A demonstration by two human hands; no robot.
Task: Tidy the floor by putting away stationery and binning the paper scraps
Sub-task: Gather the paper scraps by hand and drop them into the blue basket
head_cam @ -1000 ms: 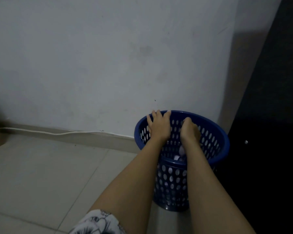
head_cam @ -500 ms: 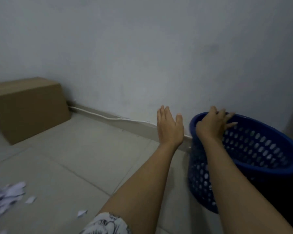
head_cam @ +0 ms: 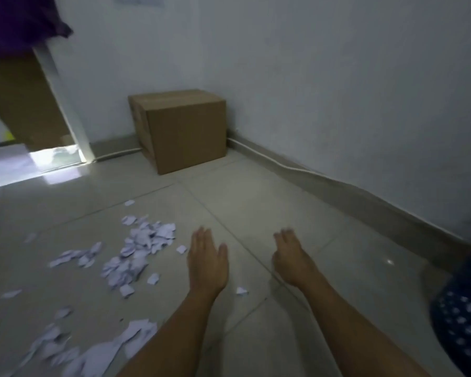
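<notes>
White paper scraps (head_cam: pixel 139 251) lie scattered over the tiled floor at the left, with a larger torn pile (head_cam: pixel 93 352) near the bottom edge. My left hand (head_cam: pixel 206 262) hovers flat, fingers straight, just right of the scraps and holds nothing. My right hand (head_cam: pixel 291 259) is stretched out over bare tiles, fingers loosely bent and blurred, also empty. One scrap (head_cam: pixel 242 291) lies between my forearms. The blue perforated bin (head_cam: pixel 462 317) shows only as a slice at the right edge. No stationery is visible.
A closed cardboard box (head_cam: pixel 182 129) stands in the far corner against the wall. A white cable (head_cam: pixel 283 167) runs along the skirting. A doorway (head_cam: pixel 38 156) with bright light opens at the far left, beside a brown door.
The view has swung left, away from the bin, which slid to the right edge. Both hands left the bin and now reach out over the floor beside the scraps.
</notes>
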